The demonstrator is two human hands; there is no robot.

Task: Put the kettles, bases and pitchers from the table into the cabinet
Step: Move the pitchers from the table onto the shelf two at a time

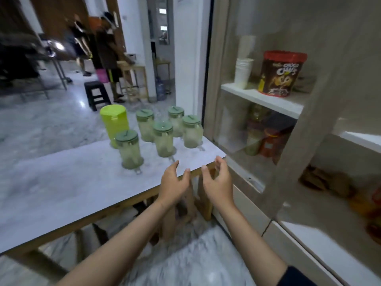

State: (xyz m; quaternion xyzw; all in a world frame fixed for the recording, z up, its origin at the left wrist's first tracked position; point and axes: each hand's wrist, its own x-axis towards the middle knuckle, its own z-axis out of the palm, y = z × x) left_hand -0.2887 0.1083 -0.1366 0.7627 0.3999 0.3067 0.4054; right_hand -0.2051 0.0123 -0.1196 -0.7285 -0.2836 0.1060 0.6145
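Note:
Several clear pitchers with green lids stand in a cluster on the marble-topped table (pixel 61 182); the nearest pitcher (pixel 128 149) is front left, and another pitcher (pixel 164 141) stands in the middle. A tall lime-green container (pixel 114 120) stands upside down behind them. My left hand (pixel 173 184) hovers over the table's near right corner, fingers apart and empty. My right hand (pixel 218 182) is beside it at the corner, fingers curled open, holding nothing. The cabinet (pixel 288 141) stands right of the table with its glass door (pixel 237 112) open.
On the cabinet's upper shelf (pixel 268 102) stand a red-lidded chocolate cereal tub (pixel 280 75) and stacked white cups (pixel 243 71). Jars fill the shelf below. Across the room are a black stool (pixel 97 93), a wooden rack, a water bottle and people standing.

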